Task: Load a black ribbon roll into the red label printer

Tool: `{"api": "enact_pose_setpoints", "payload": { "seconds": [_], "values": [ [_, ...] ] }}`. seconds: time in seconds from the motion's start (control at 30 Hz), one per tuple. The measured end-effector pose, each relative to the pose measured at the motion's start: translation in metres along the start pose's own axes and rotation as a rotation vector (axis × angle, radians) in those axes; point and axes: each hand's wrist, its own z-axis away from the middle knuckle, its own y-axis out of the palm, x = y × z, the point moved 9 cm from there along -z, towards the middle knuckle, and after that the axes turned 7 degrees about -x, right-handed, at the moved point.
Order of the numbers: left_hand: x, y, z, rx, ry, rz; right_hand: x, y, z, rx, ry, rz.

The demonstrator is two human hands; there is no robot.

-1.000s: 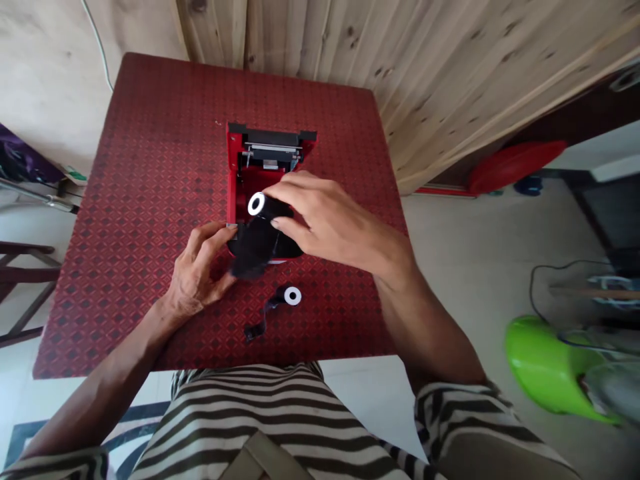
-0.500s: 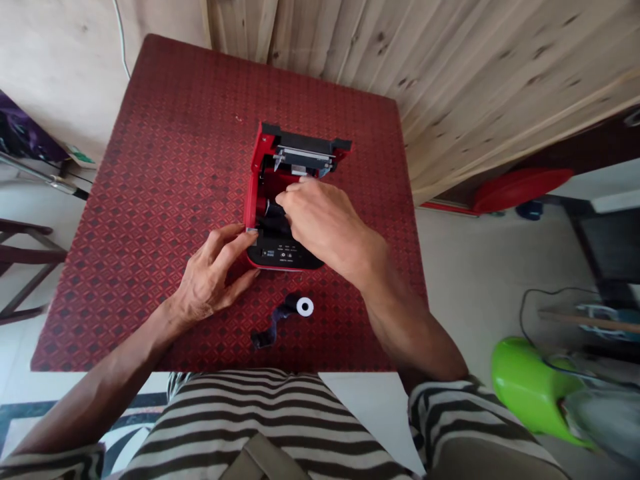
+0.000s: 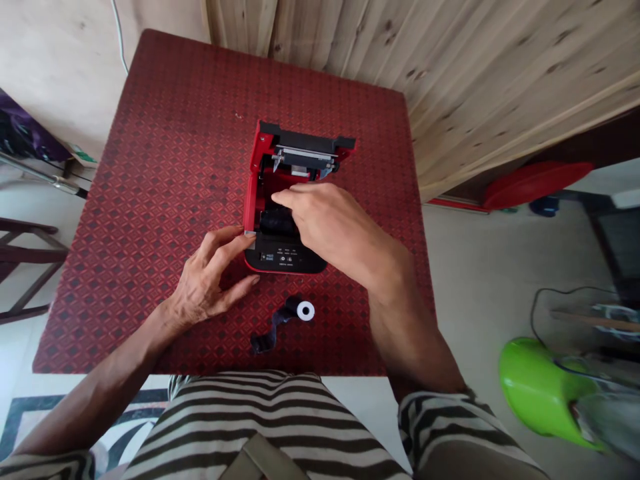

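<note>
A red and black printer [image 3: 285, 258], apparently a label printer, stands on the table with its lid [image 3: 305, 143] raised. My left hand [image 3: 207, 273] grips its near left corner, fingertips on the top edge and thumb low at the front. Over the open compartment is my right hand [image 3: 330, 220], its fingers bent in and pressed together; their tips are partly hidden. A dark roll [image 3: 277, 222] lies in the compartment just below those fingers. Nearer me, a small black ribbon roll [image 3: 293, 310] with a white core end rests on the table, its loose tail trailing left.
A red patterned cloth covers the table [image 3: 165, 167]. Wood panelling [image 3: 350, 40] borders its far side. To the right on the floor stands a green plastic object [image 3: 540, 387], and a dark wooden stool [image 3: 30, 253] is at the left.
My right hand has lifted slightly off the roll, uncovering more of it; the roll now sits lower towards the front of the compartment. The left hand keeps its place.
</note>
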Motion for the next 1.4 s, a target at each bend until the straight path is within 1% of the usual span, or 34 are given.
{"api": "enact_pose_setpoints", "payload": {
  "seconds": [0.07, 0.13, 0.17, 0.23, 0.27, 0.3, 0.33, 0.4, 0.43, 0.5, 0.57, 0.67, 0.8, 0.9, 1.0, 1.1, 1.27, 1.4],
  "values": [
    [0.000, -0.008, -0.006, -0.015, -0.021, 0.030, 0.006, -0.015, 0.015, -0.084, -0.078, -0.132],
    [0.002, -0.018, -0.019, -0.019, -0.047, 0.042, 0.007, -0.022, 0.028, -0.155, -0.131, -0.218],
    [0.003, -0.023, -0.030, -0.017, -0.047, 0.038, 0.006, -0.021, 0.033, -0.189, -0.140, -0.239],
    [0.002, -0.033, -0.059, -0.035, 0.008, 0.022, 0.003, -0.017, 0.040, -0.253, -0.134, -0.259],
    [-0.001, -0.036, -0.076, -0.046, 0.082, -0.008, 0.002, -0.014, 0.042, -0.285, -0.129, -0.266],
    [0.000, -0.037, -0.094, -0.058, 0.119, -0.043, 0.002, -0.012, 0.043, -0.317, -0.123, -0.272],
    [0.005, -0.036, -0.111, -0.060, 0.112, -0.073, 0.003, -0.010, 0.045, -0.352, -0.116, -0.273],
    [0.012, -0.024, -0.140, 0.014, 0.131, -0.098, 0.004, -0.011, 0.048, -0.424, -0.096, -0.272],
    [0.017, -0.016, -0.151, 0.066, 0.111, -0.092, 0.004, -0.012, 0.051, -0.460, -0.087, -0.272],
    [0.021, -0.002, -0.161, 0.152, 0.080, -0.079, 0.005, -0.014, 0.056, -0.516, -0.082, -0.272],
    [0.019, 0.002, -0.162, 0.173, 0.059, -0.072, 0.006, -0.014, 0.061, -0.548, -0.085, -0.256],
    [0.006, -0.003, -0.148, 0.158, 0.080, -0.066, 0.009, -0.013, 0.068, -0.563, -0.100, -0.174],
    [-0.011, -0.007, -0.116, 0.204, 0.151, -0.013, 0.020, -0.014, 0.082, -0.623, -0.155, -0.017],
    [-0.012, -0.005, -0.090, 0.229, 0.179, 0.007, 0.025, -0.014, 0.089, -0.681, -0.160, 0.051],
    [-0.012, -0.001, -0.073, 0.245, 0.230, 0.006, 0.027, -0.011, 0.090, -0.698, -0.156, 0.063],
    [-0.013, 0.002, -0.066, 0.236, 0.271, -0.006, 0.025, -0.009, 0.089, -0.693, -0.143, 0.061],
    [-0.010, 0.003, -0.065, 0.221, 0.256, -0.006, 0.023, -0.008, 0.088, -0.661, -0.116, 0.047],
    [-0.009, 0.005, -0.063, 0.219, 0.255, -0.031, 0.023, -0.008, 0.087, -0.665, -0.116, 0.068]
  ]
}}
